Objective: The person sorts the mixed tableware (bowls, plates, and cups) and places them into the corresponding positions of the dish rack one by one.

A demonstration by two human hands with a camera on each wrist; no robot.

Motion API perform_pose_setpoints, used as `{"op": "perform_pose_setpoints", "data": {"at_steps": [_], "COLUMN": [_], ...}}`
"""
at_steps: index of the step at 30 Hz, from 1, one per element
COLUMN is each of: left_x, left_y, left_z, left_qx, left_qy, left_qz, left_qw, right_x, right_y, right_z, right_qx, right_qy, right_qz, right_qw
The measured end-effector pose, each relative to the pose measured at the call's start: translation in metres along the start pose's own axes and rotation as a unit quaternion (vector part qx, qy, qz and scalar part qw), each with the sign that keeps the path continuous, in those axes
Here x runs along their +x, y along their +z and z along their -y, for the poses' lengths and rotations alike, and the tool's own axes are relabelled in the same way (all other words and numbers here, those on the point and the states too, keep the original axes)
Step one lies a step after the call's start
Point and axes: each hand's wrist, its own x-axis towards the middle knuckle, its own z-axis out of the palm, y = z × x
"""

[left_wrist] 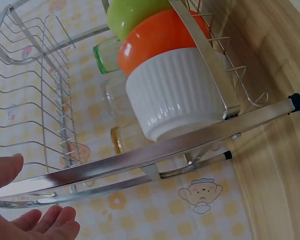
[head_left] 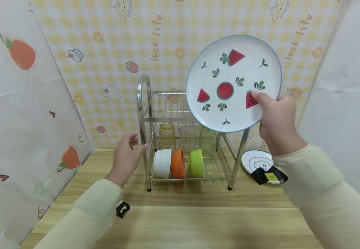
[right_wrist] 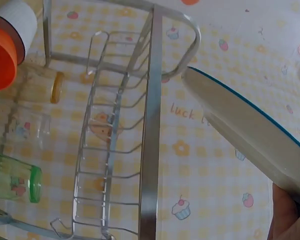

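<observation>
In the head view my right hand (head_left: 277, 121) grips a large round plate (head_left: 245, 74), thumb on its face and fingers behind. White with a blue rim and watermelon drawings, the plate is raised and tilted, before the upper right of a metal dish rack (head_left: 173, 120). From the right wrist view, the plate's pale underside (right_wrist: 240, 120) shows apart from the rack's top tier. My left hand (head_left: 125, 157) is at the rack's left front post (left_wrist: 190, 141), thumb and loosely bent fingers on either side; firm contact cannot be made out.
On the rack's lower tier, a white ribbed bowl (head_left: 162, 163), an orange bowl (head_left: 177, 166) and a green bowl (head_left: 196, 163) lie on their sides. Behind stand a yellowish glass (head_left: 167, 136), a clear glass (right_wrist: 27, 125) and a greenish glass (right_wrist: 15, 177). A smaller plate (head_left: 251, 157) lies right of the rack.
</observation>
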Motion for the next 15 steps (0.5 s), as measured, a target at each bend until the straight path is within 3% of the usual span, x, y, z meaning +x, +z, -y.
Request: {"op": "perform_pose_setpoints", "data": {"at_steps": [7, 15], "left_x": [0.007, 0.014], "left_y": [0.005, 0.013], "left_z": [0.001, 0.003], "left_qx": [-0.001, -0.001], "left_qy": [0.001, 0.011], "left_qz": [0.017, 0.013], "left_qw": [0.9999, 0.9998], "right_x": [0.021, 0.039], "right_y": [0.009, 0.013], "right_z": [0.004, 0.004], "right_qx": [0.002, -0.064], "right_qy": [0.014, -0.002], "right_qz": [-0.039, -0.054], "right_qw": [0.999, 0.996]}}
